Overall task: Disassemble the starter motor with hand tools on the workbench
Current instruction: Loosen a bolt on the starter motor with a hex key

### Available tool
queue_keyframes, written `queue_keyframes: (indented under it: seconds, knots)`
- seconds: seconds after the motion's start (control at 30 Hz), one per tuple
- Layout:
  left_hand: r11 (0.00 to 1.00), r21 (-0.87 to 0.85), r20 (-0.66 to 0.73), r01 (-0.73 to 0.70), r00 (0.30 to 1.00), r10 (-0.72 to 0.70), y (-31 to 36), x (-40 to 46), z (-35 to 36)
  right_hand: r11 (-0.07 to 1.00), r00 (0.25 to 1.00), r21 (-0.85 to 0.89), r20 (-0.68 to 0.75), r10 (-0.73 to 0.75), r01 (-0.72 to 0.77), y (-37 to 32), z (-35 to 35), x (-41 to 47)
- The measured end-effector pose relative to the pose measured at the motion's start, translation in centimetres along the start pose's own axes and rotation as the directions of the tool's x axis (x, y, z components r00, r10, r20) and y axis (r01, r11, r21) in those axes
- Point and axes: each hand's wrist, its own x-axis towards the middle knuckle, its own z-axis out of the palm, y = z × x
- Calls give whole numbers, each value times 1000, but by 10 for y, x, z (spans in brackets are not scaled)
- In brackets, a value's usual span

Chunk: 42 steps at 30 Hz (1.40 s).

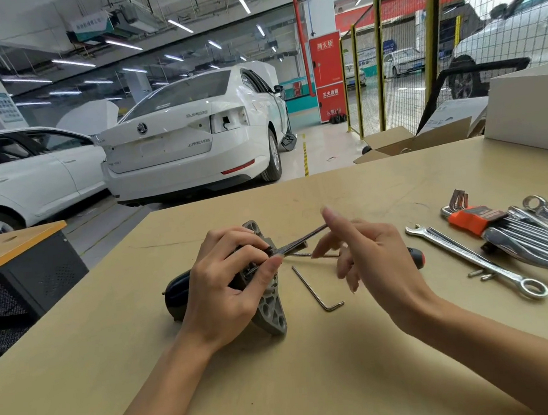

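Starter motor pinned on the workbench; a long bolt is half drawn out.

The left hand (229,281) curls round the starter motor (266,302) at the bench's near centre, steadying it and pinching the long bolt (304,239) at its housing. The right hand (366,249) hovers just right, fingers loose, gripping nothing. An Allen key (317,290) lies between them; wrenches (477,256) rest far right, within reach.

Starter motor (270,308): black body, grey flange, lying on its side on the bench (311,383); thin tool (304,237) inserted at flange.
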Motion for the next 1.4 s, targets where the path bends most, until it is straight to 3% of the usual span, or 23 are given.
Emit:
queue_keyframes:
  seconds: [0.13, 0.33, 0.47, 0.73, 0.83, 1.03, 1.2, 1.27, 1.4]
  knots:
    - [1000, 5, 2, -3, 1000, 3, 0, 0, 0, 995, 999, 94, 38, 29, -32, 2, 0, 2]
    - [1000, 1, 12, -3, 1000, 3, 0, 0, 0, 937, 938, -52, 63, -341, 344, 3, 7, -6]
    - [1000, -19, 19, -4, 1000, 4, 1, 0, 0, 898, 890, 0, 131, -437, 440, 1, 8, -12]
    - [1000, -15, 19, -8, 1000, 8, 1, -1, 0, 897, 888, 154, 148, -435, 414, -7, 2, -16]
    - [1000, -18, 6, 4, 1000, -4, 0, -1, 1, 905, 902, 116, 99, -420, 409, -5, 3, -14]
    - [1000, -5, 2, -2, 1000, 2, -1, -1, 1, 990, 990, 46, 14, -138, 137, 1, 3, -6]
    - [1000, -5, 4, -16, 1000, 16, -1, -1, 1, 987, 999, 158, 38, -4, -2, -1, 0, -2]
    - [1000, -5, 5, -17, 1000, 17, 0, -1, 1, 986, 998, 166, 54, -36, 27, 0, 1, -1]
    - [1000, -3, 4, -13, 1000, 13, 0, 0, 0, 948, 946, -30, 75, -314, 317, -1, 5, -6]
